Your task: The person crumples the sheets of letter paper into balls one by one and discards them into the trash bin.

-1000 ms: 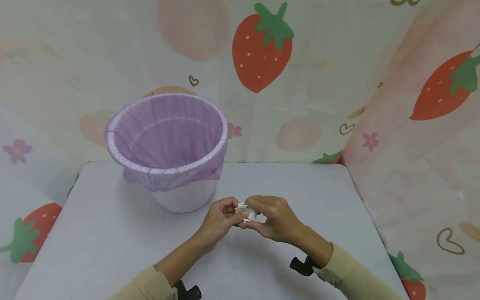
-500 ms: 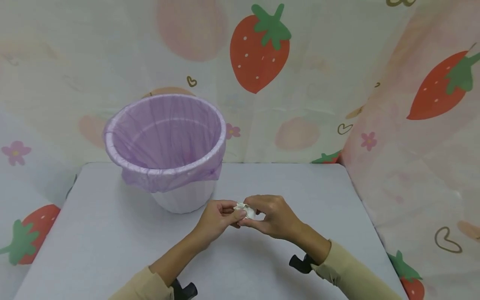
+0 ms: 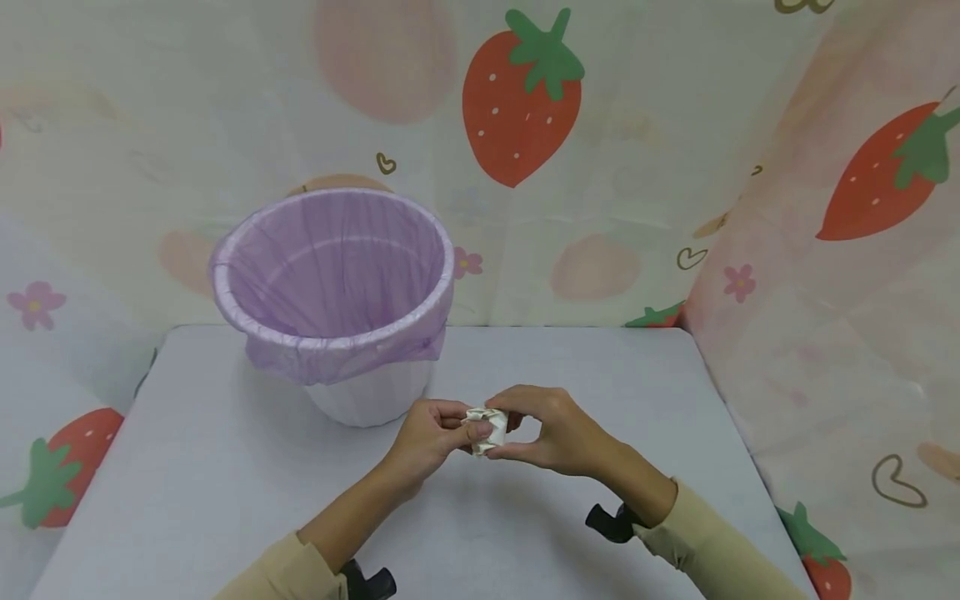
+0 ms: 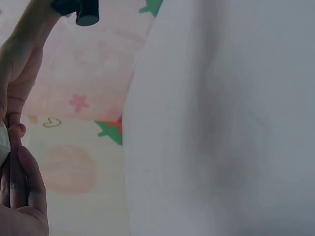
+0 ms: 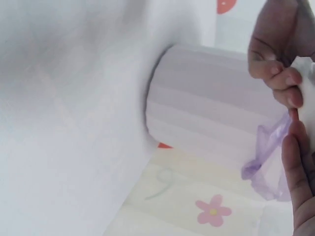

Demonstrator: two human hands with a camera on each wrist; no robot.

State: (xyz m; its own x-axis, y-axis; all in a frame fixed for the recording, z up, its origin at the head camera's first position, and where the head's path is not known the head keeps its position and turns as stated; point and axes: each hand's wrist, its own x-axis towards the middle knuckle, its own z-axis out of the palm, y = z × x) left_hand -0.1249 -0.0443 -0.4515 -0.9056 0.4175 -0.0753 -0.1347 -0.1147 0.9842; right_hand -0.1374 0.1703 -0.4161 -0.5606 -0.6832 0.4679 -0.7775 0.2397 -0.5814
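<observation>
Low over the table, both hands work on a small crumpled wad of white paper (image 3: 497, 427). My left hand (image 3: 427, 443) pinches it from the left, thumb across its near face. From the right, my right hand (image 3: 558, 429) holds it between the thumb below and the fingers above. In the right wrist view the white paper (image 5: 307, 91) sits at the right edge, partly cut off, between the left hand (image 5: 280, 46) and the right hand's fingers (image 5: 295, 167). Only a sliver of paper (image 4: 3, 142) shows in the left wrist view.
A white bin (image 3: 371, 396) with a purple liner (image 3: 345, 358) folded over its rim stands behind and left of the hands. It rests on a table with a white cover (image 3: 600, 367). Strawberry-printed cloth (image 3: 637, 150) hangs behind and at the sides.
The paper wad has gone from rounder to squarer in outline between the fingers. My right hand's thumb and fingers have spread slightly on it, and its wrist has shifted a little right. The bin stays put.
</observation>
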